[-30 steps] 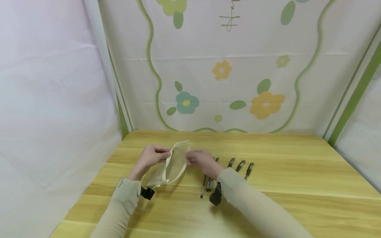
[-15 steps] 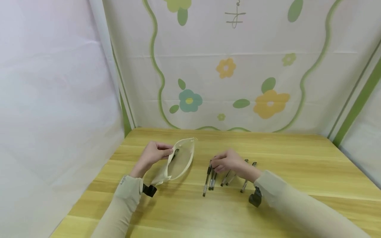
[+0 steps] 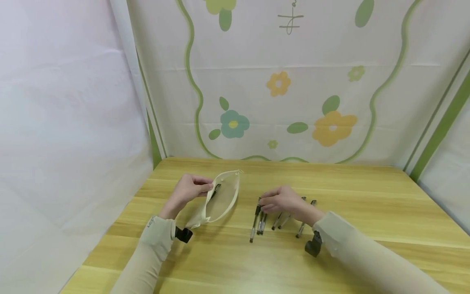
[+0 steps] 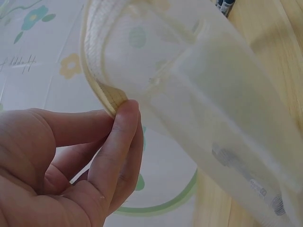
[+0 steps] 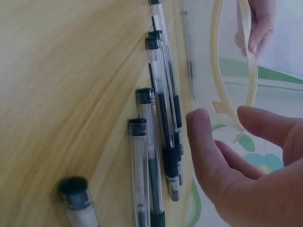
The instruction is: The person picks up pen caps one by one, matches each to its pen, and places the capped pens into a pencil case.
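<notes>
A pale, see-through zip pouch [image 3: 225,206] stands tilted with its mouth agape. My left hand [image 3: 189,190] pinches its zipper edge [image 4: 111,94] between thumb and fingers. Inside lies one black-capped gel pen [image 3: 216,190], showing through the mesh wall in the left wrist view. To the right, my right hand [image 3: 284,200] hovers over several clear-barrelled gel pens [image 3: 254,224] on the table. In the right wrist view, its thumb and fingers are apart with nothing between them, beside a close-packed group of pens [image 5: 163,109]. From the head, the hand covers the upper parts of some pens.
A pen [image 3: 305,218] lies a little apart on the right, under the right wrist. Black wrist cameras [image 3: 313,245] hang below both wrists. The wooden table [image 3: 238,265] ends at a flower-printed cloth [image 3: 257,122] behind, with white cloth [image 3: 73,143] along the left.
My right hand has moved right, from the pouch's mouth to above the pens, then stayed nearly still. The pen shows more clearly inside the pouch. My left hand keeps its pinch.
</notes>
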`<state>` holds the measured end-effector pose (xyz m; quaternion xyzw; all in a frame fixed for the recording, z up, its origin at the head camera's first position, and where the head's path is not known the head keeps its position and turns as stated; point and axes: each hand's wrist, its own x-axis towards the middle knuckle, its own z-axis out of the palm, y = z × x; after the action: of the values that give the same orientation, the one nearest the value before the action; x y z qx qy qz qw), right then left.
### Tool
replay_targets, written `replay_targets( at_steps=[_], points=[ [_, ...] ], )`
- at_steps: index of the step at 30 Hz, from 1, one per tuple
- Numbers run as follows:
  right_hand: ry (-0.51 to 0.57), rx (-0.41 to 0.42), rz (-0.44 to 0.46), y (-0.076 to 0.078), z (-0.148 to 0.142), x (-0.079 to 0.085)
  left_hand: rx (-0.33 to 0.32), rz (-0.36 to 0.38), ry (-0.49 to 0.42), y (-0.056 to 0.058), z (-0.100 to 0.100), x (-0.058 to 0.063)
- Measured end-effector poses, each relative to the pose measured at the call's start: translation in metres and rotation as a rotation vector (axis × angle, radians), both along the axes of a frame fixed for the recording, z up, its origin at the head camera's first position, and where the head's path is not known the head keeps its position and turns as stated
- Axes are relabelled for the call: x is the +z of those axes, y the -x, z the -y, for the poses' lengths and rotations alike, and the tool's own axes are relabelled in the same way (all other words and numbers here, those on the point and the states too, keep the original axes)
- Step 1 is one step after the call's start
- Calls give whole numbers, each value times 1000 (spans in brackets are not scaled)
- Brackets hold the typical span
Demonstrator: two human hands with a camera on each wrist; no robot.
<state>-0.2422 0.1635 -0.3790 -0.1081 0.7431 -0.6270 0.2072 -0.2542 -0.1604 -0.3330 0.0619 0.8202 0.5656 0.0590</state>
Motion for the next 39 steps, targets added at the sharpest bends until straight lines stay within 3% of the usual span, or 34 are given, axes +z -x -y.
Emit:
replay_targets(
  at_steps=[9, 16, 24, 33, 39],
  points=[
    [-10, -42, 25, 1, 9, -2, -3, 6, -5, 0, 0, 0],
    [-10, -18, 24, 4, 14, -2, -2, 7, 8, 0, 0, 1],
    [-54, 23, -57, 7, 24, -4, -5, 8, 13, 0, 0, 2],
    [-179, -6, -164, 9, 32, -8, -3, 1, 29, -1, 0, 3],
    [-160, 43, -176, 11, 34, -12, -3, 3, 19, -1, 1, 3]
  ],
)
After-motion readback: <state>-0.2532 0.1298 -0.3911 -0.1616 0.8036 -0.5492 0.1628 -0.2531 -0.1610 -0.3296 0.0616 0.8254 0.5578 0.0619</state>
